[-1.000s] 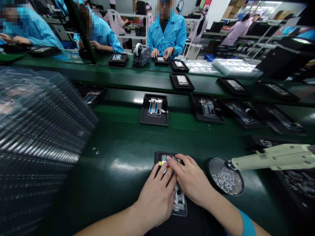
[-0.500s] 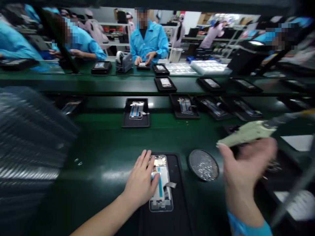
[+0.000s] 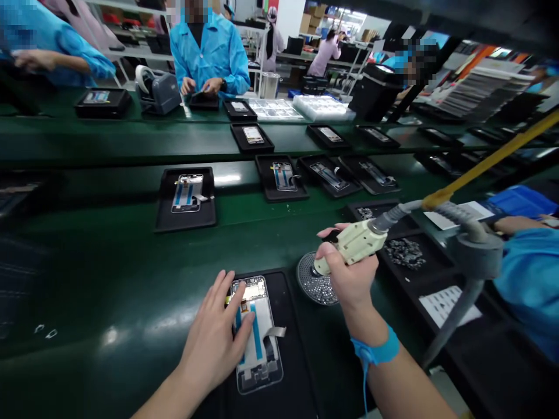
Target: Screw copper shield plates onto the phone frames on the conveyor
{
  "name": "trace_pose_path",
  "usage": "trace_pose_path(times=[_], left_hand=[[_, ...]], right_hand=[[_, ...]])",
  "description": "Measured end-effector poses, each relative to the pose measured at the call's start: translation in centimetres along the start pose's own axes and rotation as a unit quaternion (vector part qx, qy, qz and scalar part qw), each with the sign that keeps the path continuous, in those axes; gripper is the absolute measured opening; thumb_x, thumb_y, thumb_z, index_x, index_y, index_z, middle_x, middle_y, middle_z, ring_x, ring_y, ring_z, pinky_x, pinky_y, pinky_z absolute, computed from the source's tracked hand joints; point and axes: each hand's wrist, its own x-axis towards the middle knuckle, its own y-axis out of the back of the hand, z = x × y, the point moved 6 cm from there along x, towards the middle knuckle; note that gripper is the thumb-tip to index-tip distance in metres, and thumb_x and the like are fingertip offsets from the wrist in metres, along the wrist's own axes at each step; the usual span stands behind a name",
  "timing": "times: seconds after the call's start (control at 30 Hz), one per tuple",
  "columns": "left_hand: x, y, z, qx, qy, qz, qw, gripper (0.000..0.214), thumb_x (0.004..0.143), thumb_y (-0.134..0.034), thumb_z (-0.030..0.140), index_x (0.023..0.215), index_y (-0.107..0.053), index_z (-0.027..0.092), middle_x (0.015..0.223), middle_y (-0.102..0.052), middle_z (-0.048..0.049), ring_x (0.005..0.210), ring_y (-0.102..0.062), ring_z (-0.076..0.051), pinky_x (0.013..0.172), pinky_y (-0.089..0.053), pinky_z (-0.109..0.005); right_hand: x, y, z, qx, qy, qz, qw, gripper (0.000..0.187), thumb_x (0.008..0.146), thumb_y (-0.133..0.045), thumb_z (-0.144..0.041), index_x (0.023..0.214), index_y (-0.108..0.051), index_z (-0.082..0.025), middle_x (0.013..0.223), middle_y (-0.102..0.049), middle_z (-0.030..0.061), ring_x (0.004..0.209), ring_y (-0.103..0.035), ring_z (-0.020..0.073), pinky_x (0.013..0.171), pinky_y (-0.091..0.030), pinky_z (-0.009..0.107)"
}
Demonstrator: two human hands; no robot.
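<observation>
My left hand [image 3: 216, 334] lies flat with fingers spread on a phone frame [image 3: 257, 343] that sits in a black tray [image 3: 297, 349] in front of me. My right hand [image 3: 349, 273] is closed around a cream electric screwdriver [image 3: 353, 244]. The tool's tip points down onto a round screw dish [image 3: 314, 285] full of small screws, just right of the tray. A grey hose [image 3: 463, 256] and a yellow cord run off from the screwdriver to the right. A blue strap circles my right wrist.
Black trays with phone frames [image 3: 186, 195] [image 3: 282, 174] ride the green conveyor beyond. Trays of parts [image 3: 404, 253] sit to the right, near a neighbour's blue sleeve [image 3: 528, 279]. Across the belt, people in blue coats work beside a tape dispenser [image 3: 152, 90].
My right hand left the phone frame, reached right, took hold of the screwdriver and brought its tip to the screw dish. My left hand stayed on the frame. My view swung right.
</observation>
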Motion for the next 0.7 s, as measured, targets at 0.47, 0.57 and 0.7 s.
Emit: trace_pose_path(times=[0.47, 0.57, 0.7], left_hand=[[-0.1, 0.2, 0.3, -0.015, -0.003, 0.005, 1.0, 0.052, 0.105, -0.046, 0.042, 0.148, -0.05, 0.014, 0.162, -0.037, -0.0129, 0.153, -0.031, -0.034, 0.103, -0.057, -0.053], [-0.2, 0.3, 0.4, -0.019, -0.005, 0.006, 1.0, 0.052, 0.104, -0.047, 0.042, 0.148, -0.05, 0.014, 0.162, -0.038, -0.0129, 0.153, -0.032, -0.034, 0.103, -0.057, -0.054], [-0.2, 0.3, 0.3, -0.019, -0.001, 0.004, 1.0, 0.052, 0.104, -0.046, 0.042, 0.148, -0.052, 0.015, 0.162, -0.037, -0.013, 0.152, -0.032, -0.035, 0.103, -0.057, -0.053]], right_hand=[[-1.7, 0.5, 0.6, -0.034, 0.027, -0.014, 0.999, 0.025, 0.089, -0.067, -0.022, 0.11, -0.053, -0.018, 0.092, -0.065, 0.0019, 0.059, -0.064, 0.01, 0.057, -0.056, 0.026], [-1.7, 0.5, 0.8, -0.022, 0.019, -0.011, 1.0, 0.027, 0.089, -0.068, -0.022, 0.111, -0.054, -0.018, 0.091, -0.064, 0.0019, 0.059, -0.064, 0.0102, 0.055, -0.056, 0.025], [-1.8, 0.5, 0.6, -0.034, 0.016, -0.005, 0.999, 0.026, 0.088, -0.069, -0.024, 0.109, -0.054, -0.018, 0.089, -0.063, 0.0013, 0.058, -0.064, 0.0102, 0.055, -0.056, 0.025]])
